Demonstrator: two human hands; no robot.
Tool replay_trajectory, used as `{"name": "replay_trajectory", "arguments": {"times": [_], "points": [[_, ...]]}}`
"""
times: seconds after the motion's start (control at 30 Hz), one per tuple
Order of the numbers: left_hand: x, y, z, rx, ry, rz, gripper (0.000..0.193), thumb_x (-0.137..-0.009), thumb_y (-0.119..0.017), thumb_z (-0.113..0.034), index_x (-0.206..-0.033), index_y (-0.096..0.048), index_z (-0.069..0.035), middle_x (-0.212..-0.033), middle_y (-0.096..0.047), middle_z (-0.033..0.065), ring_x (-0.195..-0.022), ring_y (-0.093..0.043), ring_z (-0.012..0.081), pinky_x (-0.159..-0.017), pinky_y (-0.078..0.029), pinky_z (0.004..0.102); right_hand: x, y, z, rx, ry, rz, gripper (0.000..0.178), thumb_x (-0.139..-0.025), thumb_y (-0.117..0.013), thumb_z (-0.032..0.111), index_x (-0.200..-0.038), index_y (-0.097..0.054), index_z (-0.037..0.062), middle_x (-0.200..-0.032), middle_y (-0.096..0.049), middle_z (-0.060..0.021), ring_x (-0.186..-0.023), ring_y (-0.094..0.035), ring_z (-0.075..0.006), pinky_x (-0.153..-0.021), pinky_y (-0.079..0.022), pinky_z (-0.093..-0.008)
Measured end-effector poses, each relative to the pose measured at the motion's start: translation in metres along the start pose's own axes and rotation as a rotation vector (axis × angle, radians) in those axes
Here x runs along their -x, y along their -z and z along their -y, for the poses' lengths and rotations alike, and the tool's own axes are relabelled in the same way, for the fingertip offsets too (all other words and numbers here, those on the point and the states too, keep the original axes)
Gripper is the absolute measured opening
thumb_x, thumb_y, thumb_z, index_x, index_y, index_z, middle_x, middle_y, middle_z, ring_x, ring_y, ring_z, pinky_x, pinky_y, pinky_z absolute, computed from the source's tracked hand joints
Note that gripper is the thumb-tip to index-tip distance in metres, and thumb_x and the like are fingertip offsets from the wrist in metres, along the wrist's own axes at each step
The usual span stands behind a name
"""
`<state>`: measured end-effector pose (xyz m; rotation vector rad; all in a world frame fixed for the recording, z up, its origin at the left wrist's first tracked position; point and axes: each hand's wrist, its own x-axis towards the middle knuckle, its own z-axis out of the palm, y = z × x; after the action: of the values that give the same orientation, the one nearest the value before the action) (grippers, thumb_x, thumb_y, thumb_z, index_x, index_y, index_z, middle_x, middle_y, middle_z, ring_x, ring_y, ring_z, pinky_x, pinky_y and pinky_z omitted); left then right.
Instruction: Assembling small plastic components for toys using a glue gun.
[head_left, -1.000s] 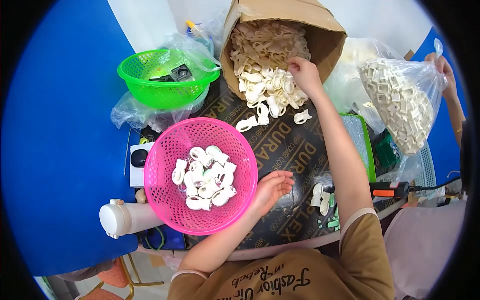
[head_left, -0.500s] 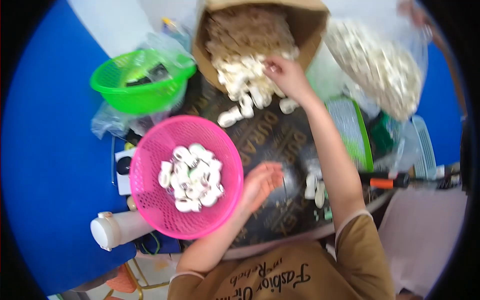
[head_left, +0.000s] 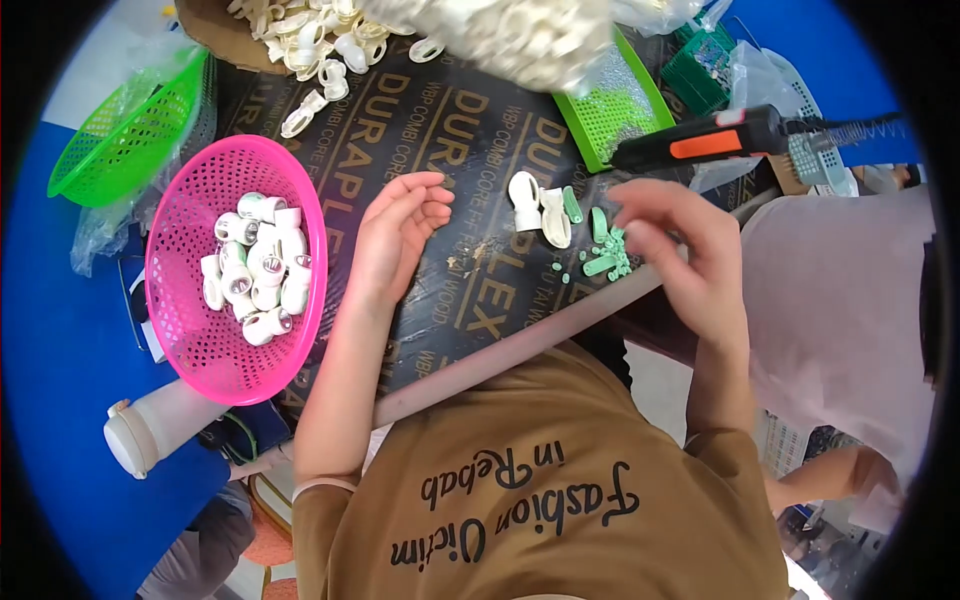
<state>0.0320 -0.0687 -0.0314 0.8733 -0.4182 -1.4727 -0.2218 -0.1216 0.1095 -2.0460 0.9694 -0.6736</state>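
My left hand [head_left: 403, 235] rests over the black board with its fingers loosely bent and apart, holding nothing visible. Between it and the pink basket [head_left: 312, 215] is a stretch of board. Several white plastic pieces [head_left: 262, 262] with rounded ends lie in that basket. On the right, my right hand [head_left: 695, 255] hovers beside a small heap of green pieces [head_left: 612, 255]. Its thumb and forefinger are apart, slightly blurred, with nothing visible between them. Just left of the heap lie two white plastic shells [head_left: 540, 208], side by side.
White parts [head_left: 315, 45] spill from a cardboard box [head_left: 225, 35] at the far left. A blurred bag of white parts [head_left: 510, 40] hangs over the far edge. A black tool with an orange patch [head_left: 710, 143] overlaps a green tray [head_left: 592, 140]. A bottle [head_left: 150, 430] lies near-left.
My right hand has left the white parts at the box and come back to the green pieces. The bag has moved left over the board. The view has shifted.
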Motion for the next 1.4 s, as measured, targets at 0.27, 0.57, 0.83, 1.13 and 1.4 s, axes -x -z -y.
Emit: {"name": "replay_trajectory", "arguments": {"times": [0.27,0.57,0.83,1.13,1.4], "points": [[0.008,-0.008,0.007,-0.178,-0.079,-0.172,0.031,-0.091,-0.047,-0.009,-0.119,-0.049,0.005,-0.114,-0.059,0.0145,-0.098,-0.059,0.0224,-0.089,-0.046,0.0344,0.011,-0.025,-0.042,0.241,0.162,0.013,0.016,-0.082,-0.06,0.003,-0.098,-0.061,0.0048,-0.086,-0.062,-0.0116,-0.071,-0.06,-0.0271,-0.063,-0.048,-0.033],[0.005,0.002,0.011,-0.792,-0.27,-0.071,0.057,-0.086,-0.059,-0.02,-0.132,-0.037,0.004,-0.136,-0.043,0.0157,-0.125,-0.041,0.0231,-0.102,-0.034,0.0338,-0.002,-0.062,-0.045,0.008,0.115,-0.206,0.028,-0.082,-0.06,0.003,-0.109,-0.054,0.0042,-0.089,-0.058,-0.0103,-0.07,-0.059,-0.0225,-0.065,-0.047,-0.0313],[0.004,-0.004,0.006,-0.533,-0.222,-0.095,0.059,-0.088,-0.059,-0.021,-0.136,-0.033,0.002,-0.136,-0.042,0.0131,-0.123,-0.042,0.0209,-0.101,-0.035,0.0323,-0.068,-0.074,-0.012,0.306,0.364,-0.231,0.053,-0.076,-0.068,0.019,-0.12,-0.047,0.0008,-0.119,-0.049,-0.0189,-0.108,-0.049,-0.0327,-0.086,-0.042,-0.0391],[0.017,-0.008,-0.02,-1.491,-0.21,-0.364,0.019,-0.082,-0.051,-0.01,-0.092,-0.055,0.005,-0.09,-0.06,0.0299,-0.085,-0.059,0.0438,-0.071,-0.047,0.048,-0.14,-0.078,-0.022,-0.214,0.048,-0.103,0.022,-0.087,-0.061,0.017,-0.099,-0.062,-0.0014,-0.087,-0.063,-0.0032,-0.077,-0.055,-0.0094,-0.072,-0.045,-0.0262],[-0.001,-0.005,-0.001,-0.378,-0.622,-0.464,0.03,-0.095,-0.042,-0.014,-0.12,-0.037,0.002,-0.111,-0.048,0.0147,-0.104,-0.048,0.0198,-0.094,-0.038,0.0327,-0.222,-0.104,-0.003,-0.99,-0.267,-0.167,0.039,-0.091,-0.056,0.021,-0.12,-0.044,-0.0016,-0.099,-0.059,-0.0107,-0.085,-0.06,-0.019,-0.071,-0.05,-0.0319]]}}
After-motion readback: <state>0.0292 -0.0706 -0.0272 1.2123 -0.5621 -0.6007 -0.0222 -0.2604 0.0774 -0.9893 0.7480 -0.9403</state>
